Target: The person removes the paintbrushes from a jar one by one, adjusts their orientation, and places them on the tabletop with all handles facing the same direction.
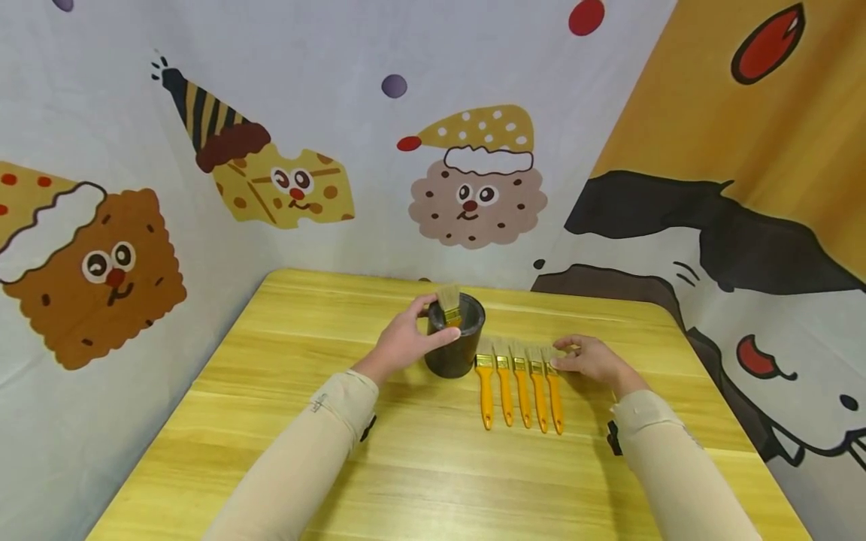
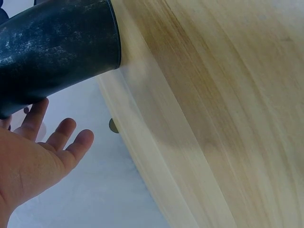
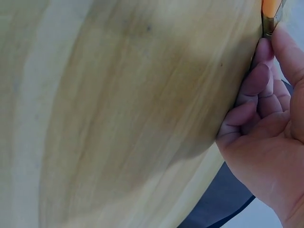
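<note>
A black cup (image 1: 455,352) stands upright near the middle of the table, and its dark wall (image 2: 57,47) fills the upper left of the left wrist view. Inside it leans a paintbrush (image 1: 449,300), bristles up. My left hand (image 1: 404,340) holds the cup from its left side, thumb in front and fingers behind; some fingers (image 2: 76,145) stretch free of the wall. To the cup's right, several orange-handled paintbrushes (image 1: 521,394) lie in a row, bristles away from me. My right hand (image 1: 594,362) pinches the rightmost paintbrush (image 1: 555,398) by its metal band (image 3: 271,23), other fingers curled.
The wooden table (image 1: 406,481) carries the cup and brushes. Behind it and on both sides hangs a cloth (image 1: 325,60) printed with cartoon figures. The table's back edge runs a short way behind the cup.
</note>
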Demonstrator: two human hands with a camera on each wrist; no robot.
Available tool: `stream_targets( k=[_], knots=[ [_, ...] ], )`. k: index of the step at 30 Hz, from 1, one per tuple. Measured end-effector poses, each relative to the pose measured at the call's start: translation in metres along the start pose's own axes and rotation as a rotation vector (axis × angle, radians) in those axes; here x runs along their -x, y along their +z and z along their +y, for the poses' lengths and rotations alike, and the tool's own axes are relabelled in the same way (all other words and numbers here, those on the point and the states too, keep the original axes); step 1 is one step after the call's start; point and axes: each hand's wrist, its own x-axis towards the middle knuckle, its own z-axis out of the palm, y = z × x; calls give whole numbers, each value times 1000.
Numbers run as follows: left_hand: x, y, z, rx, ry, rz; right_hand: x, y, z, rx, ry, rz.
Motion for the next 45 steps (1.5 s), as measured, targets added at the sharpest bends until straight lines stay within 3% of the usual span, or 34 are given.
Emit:
stream_targets(
  k=[11, 18, 22, 29, 33, 37, 42, 45],
  knots=[
    [-2, 1, -1, -4, 3, -8, 0, -3, 9, -66, 0, -4],
    [-3, 2, -3, -13, 3, -6, -2, -6, -1, -126, -17, 69],
    [-3, 1, -4, -8, -1, -3, -9, -6, -33, -116, -74, 95],
    [-3, 2, -4, -7, -5, -1, -22, 9, -126, -140, -264, 155],
    [-4, 2, -4, -9, -4, -3, -23, 24, -172, -140, -340, 148],
    [-3, 1, -3, -12, 1, -13, -23, 38, -200, -8, -370, 148],
    [-3, 0, -3, -12, 13, -19, -24, 52, -220, 221, -313, 207],
    [-4, -1, -4, -9, 16, -17, -24, 58, -228, 301, -296, 230]
  ],
)
